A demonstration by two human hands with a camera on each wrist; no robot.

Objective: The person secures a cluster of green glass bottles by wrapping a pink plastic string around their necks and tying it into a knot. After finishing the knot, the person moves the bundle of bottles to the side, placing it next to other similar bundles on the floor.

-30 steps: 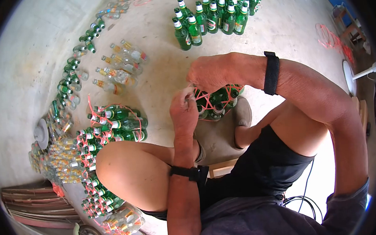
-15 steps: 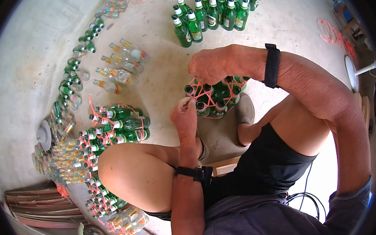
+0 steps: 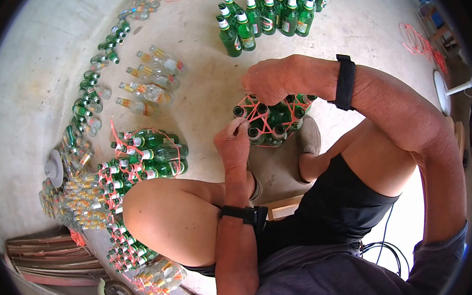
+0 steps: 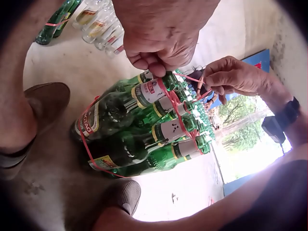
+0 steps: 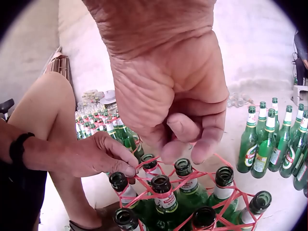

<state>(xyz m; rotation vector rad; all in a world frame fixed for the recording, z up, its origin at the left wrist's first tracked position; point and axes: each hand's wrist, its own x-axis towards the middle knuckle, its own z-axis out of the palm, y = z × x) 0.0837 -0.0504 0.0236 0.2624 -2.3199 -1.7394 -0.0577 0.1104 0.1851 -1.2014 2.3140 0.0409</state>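
Note:
A bundle of green beer bottles [image 3: 279, 131] stands upright on the floor between the feet, with red plastic string [image 5: 199, 182] crisscrossed around the necks. Another loop of string circles the bottles low down, as the left wrist view shows. My left hand [image 3: 232, 145] pinches the string between thumb and forefinger at the bundle's near left edge. Over the far side of the bundle is my right hand [image 3: 278, 80], its fingers curled. In the left wrist view the right hand [image 4: 233, 77] pinches a stretch of string beside the bottle mouths.
Loose green bottles [image 3: 266, 21] stand ahead. Clear bottles [image 3: 148, 85] lie to the left, with tied green bundles [image 3: 150, 153] nearer the left knee. More bottles line the wall. Red string [image 3: 421, 47] lies at the right, near a white fan-like stand [image 3: 441, 97].
The hands were close together over the bundle's left side and have since drawn apart. My right hand shifted away and slightly right; the left came slightly back, uncovering more bottle necks.

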